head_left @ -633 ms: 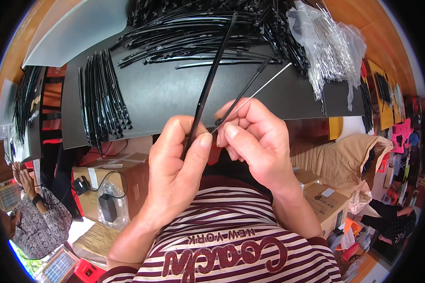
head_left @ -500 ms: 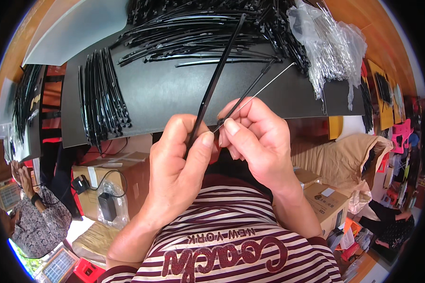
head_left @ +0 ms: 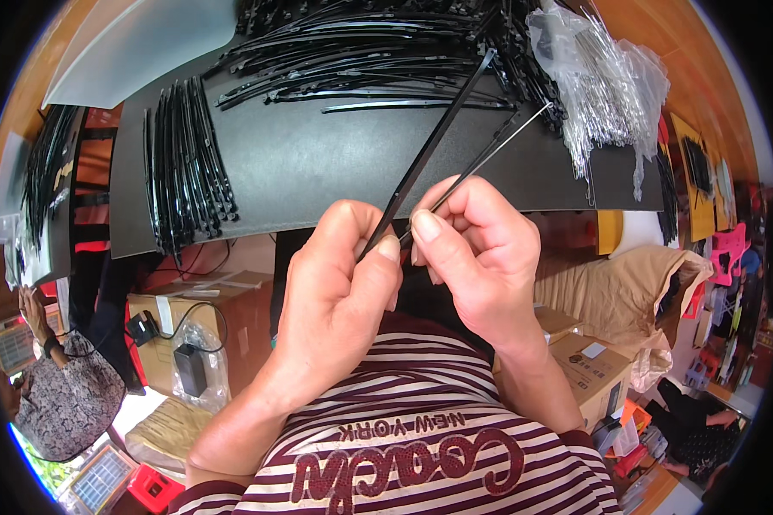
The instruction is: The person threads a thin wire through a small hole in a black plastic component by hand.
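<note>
Between the thumb and fingers of my left hand [head_left: 335,283] is a long flat black strip [head_left: 438,136], slanting up and right over the table. My right hand [head_left: 479,253] pinches a thin silvery metal rod [head_left: 515,135] together with a narrower black strip [head_left: 483,156], and the two lie almost along each other. Both hands are close together, just off the table's near edge. The lower ends of the held pieces nearly meet between the fingertips, where the fingers partly hide them.
On the dark table [head_left: 301,163], a row of black strips [head_left: 187,167] lies left and a large heap of them [head_left: 352,64] at the back. A plastic bag of thin metal rods [head_left: 601,86] is at the right. Cardboard boxes [head_left: 249,322] stand below; another person [head_left: 64,395] is at the left.
The black strip in my left hand has tilted further right, and both hands have shifted slightly right. In my right hand, the rod and narrow strip have come closer together.
</note>
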A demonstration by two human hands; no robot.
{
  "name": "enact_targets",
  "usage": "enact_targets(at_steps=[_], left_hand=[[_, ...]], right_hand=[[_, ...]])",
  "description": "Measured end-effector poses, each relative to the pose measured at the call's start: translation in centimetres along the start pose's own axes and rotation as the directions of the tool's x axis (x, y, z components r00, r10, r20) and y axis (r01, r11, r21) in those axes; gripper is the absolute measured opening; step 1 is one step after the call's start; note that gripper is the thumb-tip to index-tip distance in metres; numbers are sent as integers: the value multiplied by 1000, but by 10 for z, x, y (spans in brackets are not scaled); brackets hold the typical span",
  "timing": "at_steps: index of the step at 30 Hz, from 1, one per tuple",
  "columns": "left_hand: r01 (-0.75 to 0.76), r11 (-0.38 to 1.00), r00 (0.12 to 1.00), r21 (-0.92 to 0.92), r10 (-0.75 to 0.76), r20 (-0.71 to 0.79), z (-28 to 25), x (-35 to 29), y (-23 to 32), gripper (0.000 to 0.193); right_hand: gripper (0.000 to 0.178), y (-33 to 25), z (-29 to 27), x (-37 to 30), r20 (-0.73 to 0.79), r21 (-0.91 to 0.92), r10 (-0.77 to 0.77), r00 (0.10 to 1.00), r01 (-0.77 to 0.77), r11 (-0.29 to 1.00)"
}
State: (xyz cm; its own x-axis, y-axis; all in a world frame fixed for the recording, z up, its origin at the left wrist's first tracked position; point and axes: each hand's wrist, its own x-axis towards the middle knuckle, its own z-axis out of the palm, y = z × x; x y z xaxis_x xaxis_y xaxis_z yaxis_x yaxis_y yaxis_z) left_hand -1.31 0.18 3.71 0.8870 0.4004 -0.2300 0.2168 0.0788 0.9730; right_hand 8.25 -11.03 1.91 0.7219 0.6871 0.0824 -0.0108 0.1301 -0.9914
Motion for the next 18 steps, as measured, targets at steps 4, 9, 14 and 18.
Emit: enact_targets(at_steps=[4, 9, 14, 18], left_hand=[[63, 994, 998, -90, -62, 17, 2, -1, 2, 12], [109, 981, 994, -161, -103, 47, 1, 0, 2, 12], [193, 947, 979, -256, -170, 108, -4, 0, 3, 10], [211, 952, 974, -222, -186, 128, -5, -3, 7, 10]], right_hand=[[9, -1, 2, -1, -37, -35, -74, 997, 73, 997], [6, -2, 1, -3, -16, -52, -61, 998, 60, 997], [18, 6, -13, 3, 107, 180, 81, 991, -100, 979], [17, 2, -10, 8, 121, 173, 109, 987, -129, 977]])
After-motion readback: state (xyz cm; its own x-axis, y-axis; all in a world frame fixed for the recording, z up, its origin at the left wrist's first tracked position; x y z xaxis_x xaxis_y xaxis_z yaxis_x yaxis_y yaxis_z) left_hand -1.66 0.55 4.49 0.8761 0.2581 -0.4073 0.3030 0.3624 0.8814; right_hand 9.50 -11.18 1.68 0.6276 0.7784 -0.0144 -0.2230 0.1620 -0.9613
